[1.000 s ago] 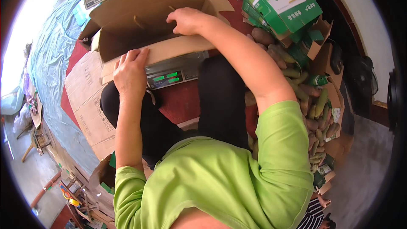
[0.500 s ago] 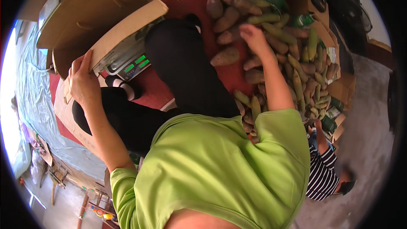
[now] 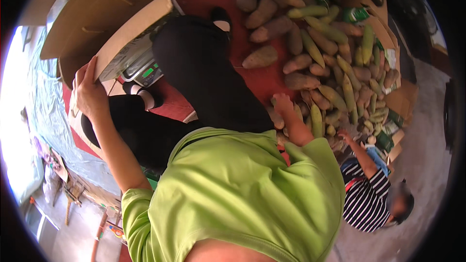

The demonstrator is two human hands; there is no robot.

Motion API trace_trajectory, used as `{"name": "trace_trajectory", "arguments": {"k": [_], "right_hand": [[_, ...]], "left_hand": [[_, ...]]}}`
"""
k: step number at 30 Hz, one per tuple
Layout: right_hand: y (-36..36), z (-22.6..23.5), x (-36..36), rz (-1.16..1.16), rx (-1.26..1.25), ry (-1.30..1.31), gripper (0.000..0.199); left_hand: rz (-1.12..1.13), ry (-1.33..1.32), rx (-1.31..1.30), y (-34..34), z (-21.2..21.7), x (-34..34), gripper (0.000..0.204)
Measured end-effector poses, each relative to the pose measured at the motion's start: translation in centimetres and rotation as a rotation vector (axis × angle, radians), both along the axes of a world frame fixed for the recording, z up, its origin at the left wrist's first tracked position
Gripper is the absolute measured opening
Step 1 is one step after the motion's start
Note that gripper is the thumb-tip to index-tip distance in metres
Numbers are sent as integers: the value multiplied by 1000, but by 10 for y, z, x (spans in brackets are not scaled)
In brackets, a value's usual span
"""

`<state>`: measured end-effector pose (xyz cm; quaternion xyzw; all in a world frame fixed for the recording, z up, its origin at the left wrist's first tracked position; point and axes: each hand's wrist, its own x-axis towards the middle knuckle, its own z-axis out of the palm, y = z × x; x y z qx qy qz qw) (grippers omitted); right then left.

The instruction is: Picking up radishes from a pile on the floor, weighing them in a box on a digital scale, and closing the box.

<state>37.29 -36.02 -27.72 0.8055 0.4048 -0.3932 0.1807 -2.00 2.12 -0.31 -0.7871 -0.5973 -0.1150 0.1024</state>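
My left hand [image 3: 91,94] is closed on the near edge of a cardboard box [image 3: 133,31], thumb and fingers either side of the side panel. The box is tilted, its open inside showing, above a digital scale [image 3: 148,73] with green lit displays. My right hand [image 3: 285,106] is low over the near left edge of a heap of long vegetables [image 3: 335,75], some brown and some yellow-green. Its fingers bend downward beside a brown vegetable [image 3: 275,118]; whether they grip anything is unclear. One brown vegetable [image 3: 260,57] lies apart on the red floor covering.
Another person in a striped shirt [image 3: 365,199] is at the heap's right, a hand [image 3: 344,136] reaching toward it. Opened cardboard [image 3: 402,101] and green packs [image 3: 357,15] edge the heap. Clear plastic sheeting [image 3: 39,87] hangs at left. My knees are between box and heap.
My right hand has come back from the heap's far left part to its near edge. My left hand keeps hold of the box. The other person has leaned more into view, arm stretched toward the heap.
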Motion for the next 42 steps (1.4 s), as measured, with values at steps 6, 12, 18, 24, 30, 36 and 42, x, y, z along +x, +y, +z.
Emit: {"name": "trace_trajectory", "arguments": {"k": [6, 12, 18, 24, 30, 36, 42], "right_hand": [[-5, -15, -5, 490, -93, -47, 67], [-2, -9, -11, 588, -159, -22, 45], [7, 5, -21, 630, -208, -15, 42], [0, 12, -3, 420, -223, -4, 33], [39, 44, 19, 231, 99, -89, 26], [99, 93, 43, 109, 628, 105, 44], [202, 213, 24, -92, 1049, 104, 42]], "left_hand": [[33, -7, -15, -3, 5, 8, 50], [34, -29, 0, -4, 8, 4, 41], [-11, -35, 98, -4, 7, -1, 34], [-19, -66, 101, -2, 5, -2, 31], [-17, -91, 77, -3, 8, -4, 29], [-12, -100, 78, -3, 9, -5, 24], [-17, -117, 88, -4, 8, -8, 22]]}}
